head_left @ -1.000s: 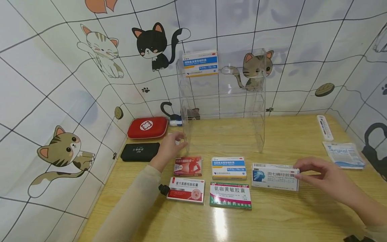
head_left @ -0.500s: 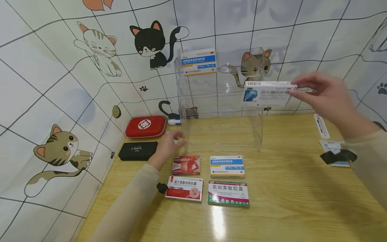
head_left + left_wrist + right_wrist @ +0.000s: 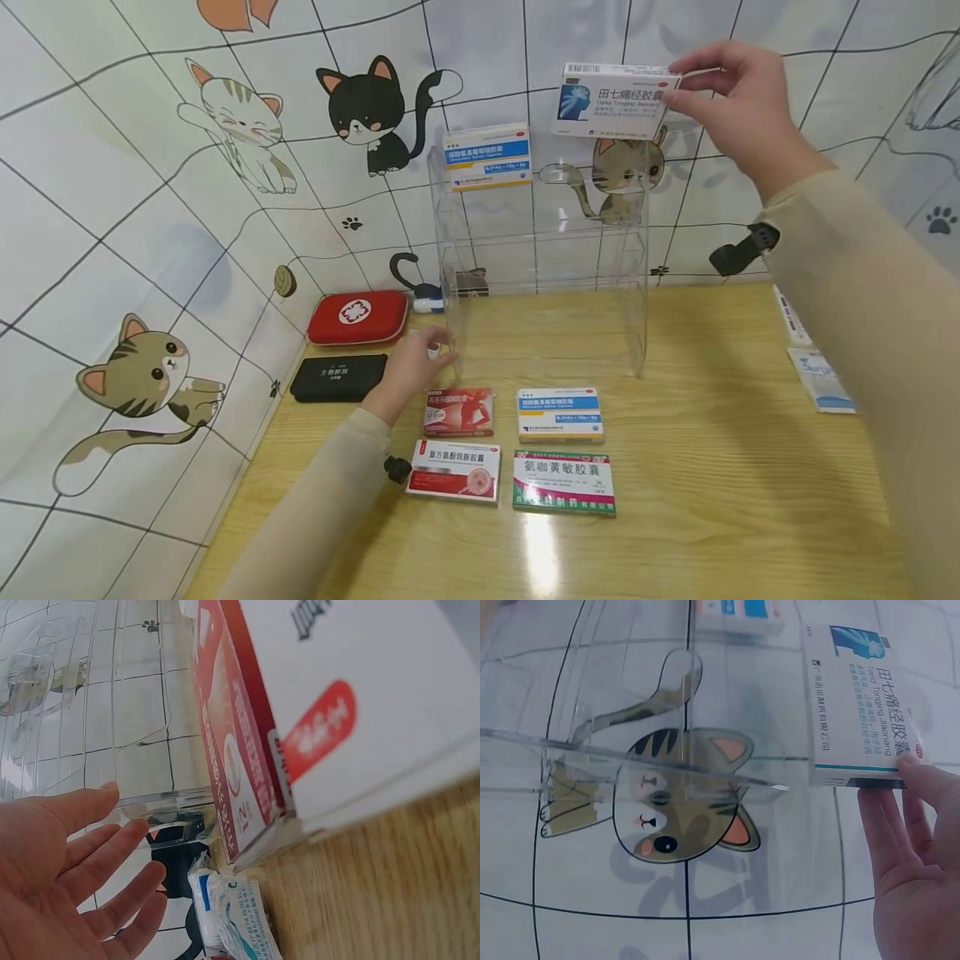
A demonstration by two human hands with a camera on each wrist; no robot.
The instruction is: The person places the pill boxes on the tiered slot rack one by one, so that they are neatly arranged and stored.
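Observation:
My right hand (image 3: 738, 112) pinches the right end of a white medicine box (image 3: 611, 104) with a blue picture, between thumb and fingers. It holds the box upright, over the top right of a clear acrylic rack (image 3: 637, 287). In the right wrist view the box (image 3: 851, 712) appears apart from the rack's edge. My left hand (image 3: 411, 367) is beside the rack's lower left side, its fingers loosely extended and holding nothing; contact with the rack is unclear. A blue-and-white medicine box (image 3: 487, 157) stands on the rack's top tier, at the left.
Before the rack lie a red box (image 3: 458, 412), a red-and-white box (image 3: 454, 471), a blue-and-white box (image 3: 560, 414) and a green-and-pink box (image 3: 564, 483). A red case (image 3: 358, 317) and black pouch (image 3: 339, 378) lie left; a white packet (image 3: 821, 381) lies right.
My right hand has lifted the white box from the table at the right, up and leftward to above the rack's top. My left hand stays beside the rack.

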